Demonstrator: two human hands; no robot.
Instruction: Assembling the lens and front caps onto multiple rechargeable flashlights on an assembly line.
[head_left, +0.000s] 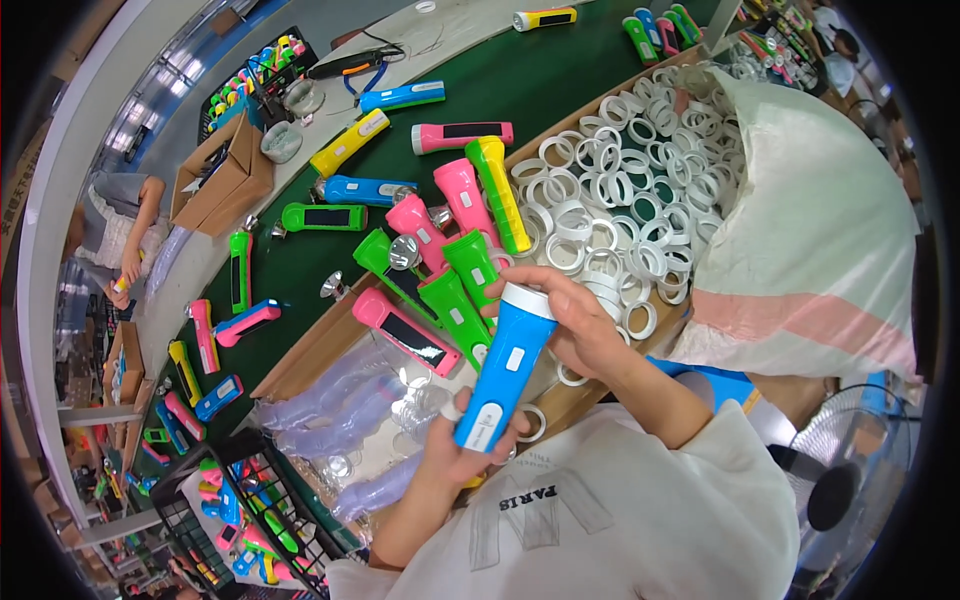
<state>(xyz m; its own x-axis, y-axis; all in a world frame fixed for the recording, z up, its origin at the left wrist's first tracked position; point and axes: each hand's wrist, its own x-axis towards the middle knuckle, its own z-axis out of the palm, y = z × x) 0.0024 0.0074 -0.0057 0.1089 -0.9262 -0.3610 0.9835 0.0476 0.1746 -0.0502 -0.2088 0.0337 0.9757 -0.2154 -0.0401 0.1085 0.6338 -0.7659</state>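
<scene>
A blue flashlight (513,350) is held at a slant in front of my chest, with a white ring (530,299) around its wide head. My left hand (450,460) is closed round its narrow lower end. At the head, my right hand (580,320) grips the white ring with its fingers and thumb. Just beyond lie green flashlights (455,310), pink flashlights (408,332) and a yellow flashlight (498,195), some with loose silver reflectors (404,252). To the right of these is a heap of loose white rings (600,190).
A large white sack (810,200) stands at the right, beside a fan (835,490). More flashlights lie along the green belt (290,260). At lower left is a black crate (180,500) of flashlights. Purplish plastic sleeves (345,400) lie near my left arm. Another person (120,230) works at far left.
</scene>
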